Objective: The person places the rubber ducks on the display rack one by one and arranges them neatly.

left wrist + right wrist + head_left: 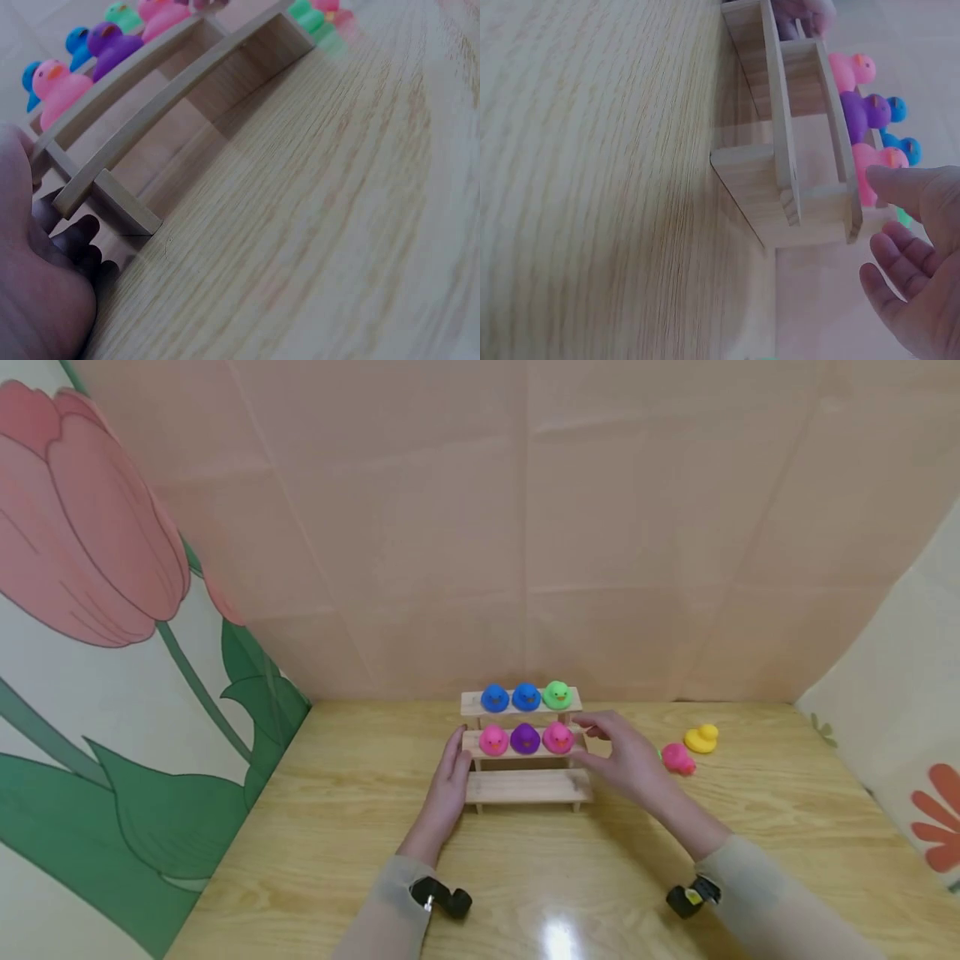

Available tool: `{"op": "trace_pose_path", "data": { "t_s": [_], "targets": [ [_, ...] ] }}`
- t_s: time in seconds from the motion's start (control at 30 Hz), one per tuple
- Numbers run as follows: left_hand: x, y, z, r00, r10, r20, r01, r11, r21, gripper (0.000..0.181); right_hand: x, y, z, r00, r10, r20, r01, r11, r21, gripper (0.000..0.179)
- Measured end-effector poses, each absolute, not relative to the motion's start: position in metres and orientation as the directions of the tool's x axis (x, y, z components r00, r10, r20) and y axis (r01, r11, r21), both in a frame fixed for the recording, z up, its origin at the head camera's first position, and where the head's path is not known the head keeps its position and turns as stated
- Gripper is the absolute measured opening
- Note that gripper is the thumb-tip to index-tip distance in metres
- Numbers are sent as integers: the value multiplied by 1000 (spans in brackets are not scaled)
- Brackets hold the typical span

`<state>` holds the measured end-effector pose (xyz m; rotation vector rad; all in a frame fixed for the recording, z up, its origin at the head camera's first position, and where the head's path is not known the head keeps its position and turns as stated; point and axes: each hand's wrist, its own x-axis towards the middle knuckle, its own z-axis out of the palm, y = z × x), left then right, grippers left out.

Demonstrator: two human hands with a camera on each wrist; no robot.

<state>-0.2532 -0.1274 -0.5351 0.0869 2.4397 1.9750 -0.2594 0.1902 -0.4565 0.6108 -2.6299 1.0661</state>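
A three-tier wooden shelf (528, 787) stands on the table with toy ducks on its upper two tiers. Two blue ducks (511, 697) and a green duck (557, 696) fill the top. On the middle tier, a purple duck (525, 739) sits between a left pink duck (493, 741) and a right pink duck (558, 738). The bottom tier is bare. My left hand (448, 782) rests along the shelf's left end, fingers extended. At the other end, my right hand (621, 755) has thumb and fingers spread beside the right pink duck; its thumb (904, 186) overlaps that duck in the right wrist view.
Right of the shelf, a pink duck (678, 759) lies tipped over on the table, with a bit of green beside it. A yellow duck (702, 739) is just behind. A plain backdrop (525, 527) rises at the table's far edge, behind the shelf.
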Motion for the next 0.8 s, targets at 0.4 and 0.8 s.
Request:
{"op": "trace_pose_path", "data": {
  "t_s": [0.4,0.8],
  "targets": [
    [-255,-128,-535,-997,57,48,58,201,978,61,-245,235,-452,-902,-233,363,-417,690,-591,57],
    [-253,-127,-532,-999,45,28,36,203,978,60,-235,272,-454,-912,-214,350,-388,729,-564,54]
  ]
}}
